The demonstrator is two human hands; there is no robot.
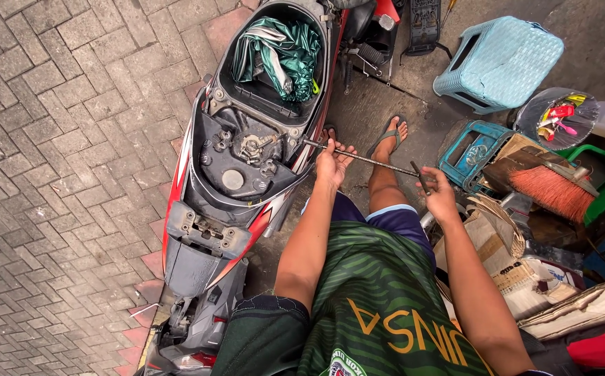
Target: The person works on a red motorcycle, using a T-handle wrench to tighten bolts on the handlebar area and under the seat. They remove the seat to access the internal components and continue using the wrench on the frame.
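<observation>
Both hands grip the long T-handle wrench (365,159) — left hand (332,163) steadying the shaft, right hand (439,196) closed on the handle — best kept square to the scooter (247,160).

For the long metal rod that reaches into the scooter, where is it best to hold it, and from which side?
Probably at its bare middle, from above. The rod lies almost level; its far tip is inside the scooter, and its near end has a cross handle at the right hand. The left hand steadies it nearer the tip.

You hold a thin, dull metal rod (365,159) over the scooter (240,181), whose glossy plastic panels frame a matt, grimy interior. Beside you sit a woven-textured plastic stool (501,63), a bristly broom (546,188) and rough paving bricks (59,139).
</observation>
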